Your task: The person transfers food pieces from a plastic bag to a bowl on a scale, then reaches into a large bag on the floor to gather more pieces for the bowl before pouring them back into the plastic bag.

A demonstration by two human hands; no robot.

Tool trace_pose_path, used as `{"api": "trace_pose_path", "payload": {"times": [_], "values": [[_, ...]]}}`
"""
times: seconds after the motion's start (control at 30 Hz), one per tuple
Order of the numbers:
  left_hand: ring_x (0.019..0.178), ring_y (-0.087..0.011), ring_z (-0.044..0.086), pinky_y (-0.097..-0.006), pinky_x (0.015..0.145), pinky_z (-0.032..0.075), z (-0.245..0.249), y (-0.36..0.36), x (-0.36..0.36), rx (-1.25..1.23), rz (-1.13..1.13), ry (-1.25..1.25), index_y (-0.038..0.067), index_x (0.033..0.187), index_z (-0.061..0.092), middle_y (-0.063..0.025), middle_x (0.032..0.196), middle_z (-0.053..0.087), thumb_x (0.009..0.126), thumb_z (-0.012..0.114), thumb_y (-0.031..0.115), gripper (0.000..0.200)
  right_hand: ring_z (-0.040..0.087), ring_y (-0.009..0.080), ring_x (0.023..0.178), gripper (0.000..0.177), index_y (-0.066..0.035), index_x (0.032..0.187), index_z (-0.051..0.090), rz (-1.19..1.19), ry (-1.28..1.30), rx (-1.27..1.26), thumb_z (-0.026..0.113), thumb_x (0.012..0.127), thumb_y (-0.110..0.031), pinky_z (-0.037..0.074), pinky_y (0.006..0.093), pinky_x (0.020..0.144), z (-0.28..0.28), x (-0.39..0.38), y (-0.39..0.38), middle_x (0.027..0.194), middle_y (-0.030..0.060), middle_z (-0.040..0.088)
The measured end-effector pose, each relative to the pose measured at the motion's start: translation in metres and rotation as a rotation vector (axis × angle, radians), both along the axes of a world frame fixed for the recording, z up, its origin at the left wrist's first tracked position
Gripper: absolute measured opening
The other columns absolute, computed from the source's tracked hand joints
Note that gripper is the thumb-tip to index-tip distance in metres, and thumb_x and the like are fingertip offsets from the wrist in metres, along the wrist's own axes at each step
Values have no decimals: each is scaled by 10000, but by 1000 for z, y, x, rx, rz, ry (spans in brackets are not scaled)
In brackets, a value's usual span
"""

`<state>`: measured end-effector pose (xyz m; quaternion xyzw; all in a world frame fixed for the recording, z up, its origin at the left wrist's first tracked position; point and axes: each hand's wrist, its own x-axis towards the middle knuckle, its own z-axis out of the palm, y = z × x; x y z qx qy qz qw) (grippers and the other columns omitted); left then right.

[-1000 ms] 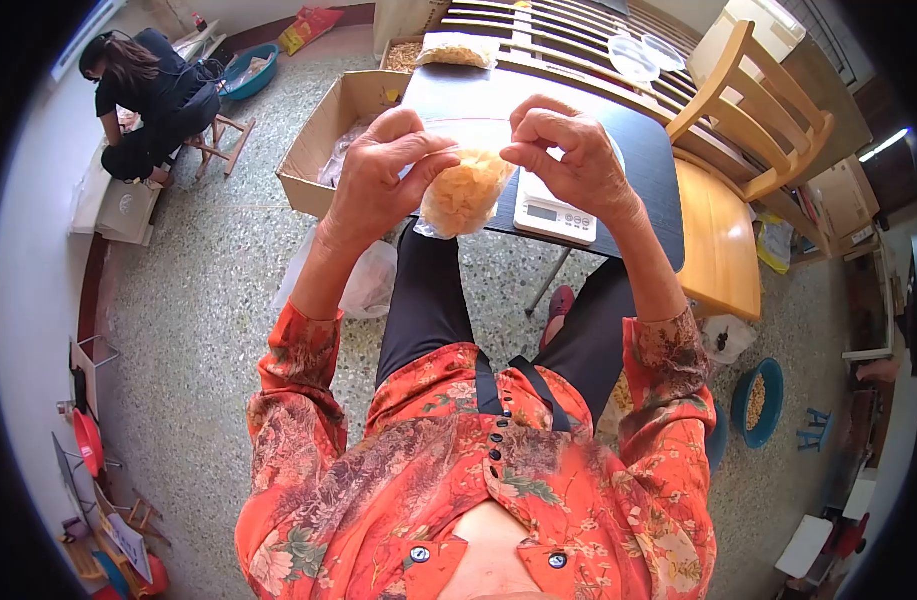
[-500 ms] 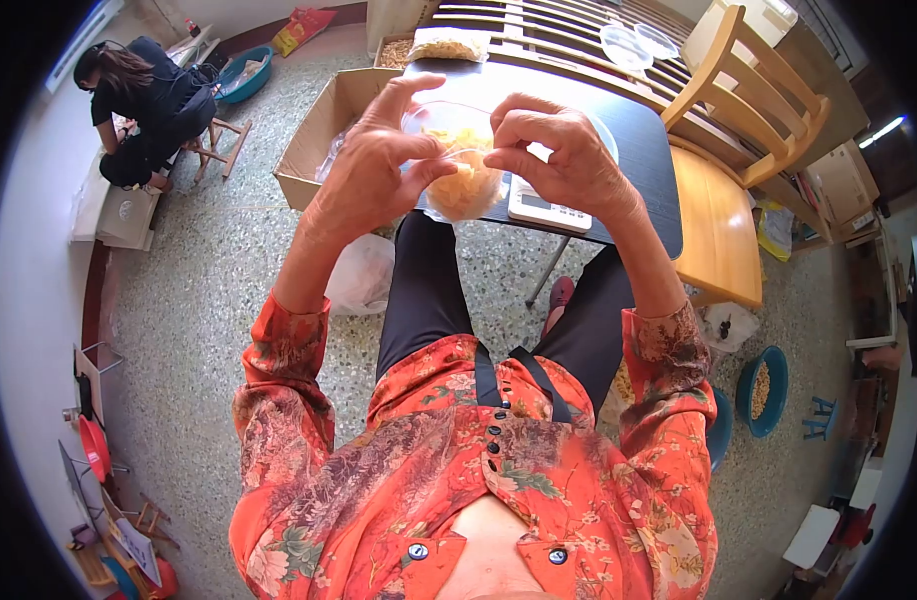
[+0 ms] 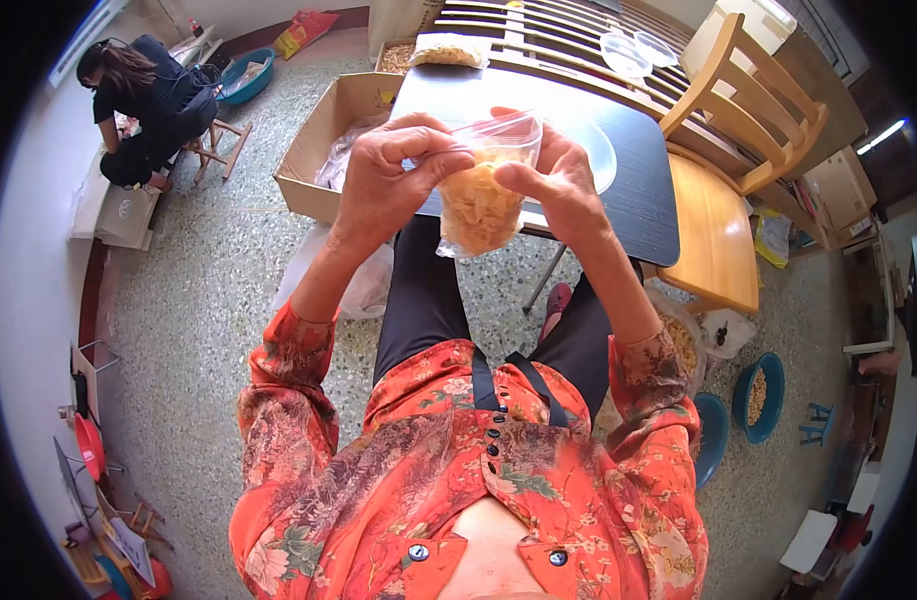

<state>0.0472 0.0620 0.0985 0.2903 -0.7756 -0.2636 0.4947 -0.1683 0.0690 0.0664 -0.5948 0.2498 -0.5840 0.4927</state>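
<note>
A clear plastic bag (image 3: 484, 205) filled with pale yellow, flake-like pieces hangs upright between my hands, in front of the table's near edge. My left hand (image 3: 399, 175) pinches the bag's upper left side between thumb and fingers. On the other side my right hand (image 3: 564, 180) grips it, thumb on the front and fingers behind. The bag's top looks flattened and sticks up above the contents. Behind my right hand, a clear round bowl or plate (image 3: 601, 165) rests on the black table (image 3: 639, 170).
Another filled bag (image 3: 449, 50) lies at the table's far left corner. An open cardboard box (image 3: 309, 165) stands left of the table, a wooden chair (image 3: 714, 235) right. Blue-green basins (image 3: 747, 415) sit on the floor at right. A seated person (image 3: 154, 100) works at far left.
The bag has come nearer to me, off the table area, and stands more upright. My right hand has shifted from pinching the bag's rim to holding its side. The white scale is now hidden.
</note>
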Motion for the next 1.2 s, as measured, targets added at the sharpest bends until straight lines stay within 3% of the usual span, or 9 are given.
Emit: {"api": "trace_pose_path", "payload": {"times": [0.1,0.23,0.3,0.5,0.6,0.67,0.77,1.07,1.2], "values": [[809,-99,624,-238,701,508,-8,4,-3,-1,-6,29,-8,912,767,-49,872,679,822,793,44,107,695,119,809,271,20,993,743,34,-58,140,815,863,-207,572,261,741,-1,6,2,883,76,743],[790,-99,601,-245,704,500,-5,5,-2,3,0,-56,-10,915,711,-31,857,634,798,839,140,230,667,77,725,181,-2,923,747,-40,-71,193,799,876,-169,554,237,636,-10,10,1,823,50,739],[783,-92,561,-251,692,475,-1,3,-2,-30,32,-140,9,931,651,-11,845,591,758,885,262,385,662,71,721,183,-7,915,751,-83,-33,174,802,872,-178,551,236,626,-11,15,5,815,44,737],[684,-143,561,-314,622,465,5,0,5,121,-36,-321,11,869,665,-51,730,594,783,854,351,399,547,52,624,355,-17,799,691,-331,386,-73,775,896,-348,457,286,514,-8,26,6,652,26,643],[674,-125,530,-306,612,443,-1,-1,4,216,-22,-348,-21,816,651,-50,740,574,833,818,272,337,542,65,627,388,-11,847,678,-303,301,-56,730,928,-387,461,296,532,-6,31,11,650,24,633],[679,-106,507,-284,600,430,-1,-1,1,208,-169,-158,-33,802,629,-43,776,558,858,787,158,254,610,92,751,443,0,1014,661,-176,319,101,734,909,-424,516,297,642,-11,17,5,809,58,682],[691,-89,495,-256,585,419,9,7,8,124,-181,-175,-32,790,609,-39,815,551,856,771,71,204,643,155,1032,702,8,1247,572,329,194,187,884,738,-361,527,321,909,-12,5,5,1125,86,660],[727,-64,520,-212,606,434,3,-4,3,86,-199,-109,-19,771,599,-35,867,586,866,748,24,182,633,128,958,702,-30,1216,612,30,345,203,951,662,-297,525,294,840,-26,14,17,1073,56,668],[717,-59,509,-208,605,424,1,-6,4,124,-220,-84,-16,777,597,-29,867,584,862,756,31,186,632,149,1022,803,-17,1266,584,162,234,265,973,622,-298,523,310,895,-29,2,14,1130,72,660]]}}
